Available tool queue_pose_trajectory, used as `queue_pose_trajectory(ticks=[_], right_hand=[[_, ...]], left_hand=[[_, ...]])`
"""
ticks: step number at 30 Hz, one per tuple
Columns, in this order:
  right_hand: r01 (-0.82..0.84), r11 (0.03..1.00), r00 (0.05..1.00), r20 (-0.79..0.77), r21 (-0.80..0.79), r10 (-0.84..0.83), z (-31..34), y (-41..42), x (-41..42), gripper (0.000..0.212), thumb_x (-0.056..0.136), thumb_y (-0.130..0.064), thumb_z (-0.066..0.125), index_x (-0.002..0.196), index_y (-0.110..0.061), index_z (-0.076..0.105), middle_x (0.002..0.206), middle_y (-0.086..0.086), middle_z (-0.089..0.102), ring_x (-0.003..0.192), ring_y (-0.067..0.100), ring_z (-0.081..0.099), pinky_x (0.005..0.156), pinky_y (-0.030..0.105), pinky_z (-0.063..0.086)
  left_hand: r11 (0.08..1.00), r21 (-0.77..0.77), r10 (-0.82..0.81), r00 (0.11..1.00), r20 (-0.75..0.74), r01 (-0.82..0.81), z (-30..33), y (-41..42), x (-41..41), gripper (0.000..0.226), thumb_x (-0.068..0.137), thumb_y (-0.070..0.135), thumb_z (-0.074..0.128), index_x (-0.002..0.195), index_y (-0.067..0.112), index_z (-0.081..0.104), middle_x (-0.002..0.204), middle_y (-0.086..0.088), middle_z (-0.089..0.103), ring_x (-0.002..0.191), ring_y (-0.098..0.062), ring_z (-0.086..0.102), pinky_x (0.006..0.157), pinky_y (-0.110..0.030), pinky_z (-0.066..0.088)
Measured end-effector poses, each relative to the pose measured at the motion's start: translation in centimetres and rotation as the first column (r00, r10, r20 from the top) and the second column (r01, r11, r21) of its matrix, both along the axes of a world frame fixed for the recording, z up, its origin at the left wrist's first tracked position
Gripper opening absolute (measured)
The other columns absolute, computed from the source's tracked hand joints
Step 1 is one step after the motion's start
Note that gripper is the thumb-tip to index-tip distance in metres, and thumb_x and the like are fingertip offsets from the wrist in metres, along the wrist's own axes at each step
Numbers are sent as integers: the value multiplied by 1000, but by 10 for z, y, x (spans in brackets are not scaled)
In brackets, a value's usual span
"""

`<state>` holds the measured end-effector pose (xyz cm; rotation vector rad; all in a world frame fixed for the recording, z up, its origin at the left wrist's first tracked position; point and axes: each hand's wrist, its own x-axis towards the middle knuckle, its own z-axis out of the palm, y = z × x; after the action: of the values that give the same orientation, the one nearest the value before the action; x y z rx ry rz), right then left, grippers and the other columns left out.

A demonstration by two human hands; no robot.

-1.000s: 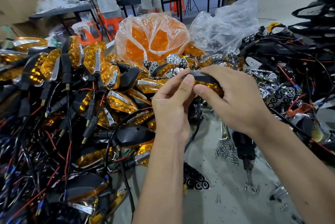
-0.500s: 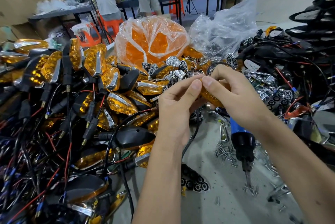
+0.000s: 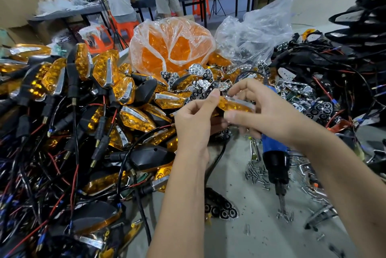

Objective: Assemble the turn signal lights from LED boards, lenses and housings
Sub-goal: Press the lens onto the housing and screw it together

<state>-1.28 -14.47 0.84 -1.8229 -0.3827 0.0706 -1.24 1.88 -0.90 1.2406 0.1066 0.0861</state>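
Amber honeycomb-patterned lens, blue-and-black screwdriver, grey table

Both hands hold one amber turn signal light above the table. The left hand pinches its left end with thumb and forefinger; the right hand grips the right part. Just below the grip lies a blue screwdriver among loose screws. Left of the grip, finished lights with wires are piled.

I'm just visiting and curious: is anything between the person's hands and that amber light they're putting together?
Nothing visible. Both hands already hold the amber turn signal: the left hand pinches its near end, and the right hand grips it from the other side, thumb beneath. The blue screwdriver lies on the table below them, out of the way.
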Motion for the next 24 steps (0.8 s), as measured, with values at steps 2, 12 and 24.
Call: queue_pose_trajectory(ticks=[2, 12, 24], right_hand=[[-50, 994, 995, 85, -102, 59, 1, -4, -1, 42, 84, -17, 88, 114, -24, 58, 99, 7, 70, 55, 11, 64, 46, 23, 50], [-79, 997, 988, 134, 26, 74, 2, -5, 3, 31, 88, -21, 77, 118, -17, 71, 86, 17, 74, 71, 36, 77, 57, 43, 62], [217, 937, 938, 324, -275, -122, 11, 13, -1, 58, 89, -64, 62, 77, -9, 70, 55, 3, 50, 51, 5, 38, 49, 24, 30]], left_hand=[[1000, 6, 22, 999, -26, -22, 0, 1, 0, 36, 88, 39, 81, 78, 9, 66, 65, -7, 64, 56, -19, 61, 58, -31, 57], [998, -60, -3, 995, 103, 10, 0, -5, -3, 20, 87, 33, 80, 92, 14, 76, 69, -3, 54, 52, -9, 47, 48, -21, 43], [976, -194, 97, 995, -5, -96, 4, -10, -4, 57, 77, 57, 75, 99, 5, 63, 81, -10, 67, 67, -18, 64, 61, -26, 56]])
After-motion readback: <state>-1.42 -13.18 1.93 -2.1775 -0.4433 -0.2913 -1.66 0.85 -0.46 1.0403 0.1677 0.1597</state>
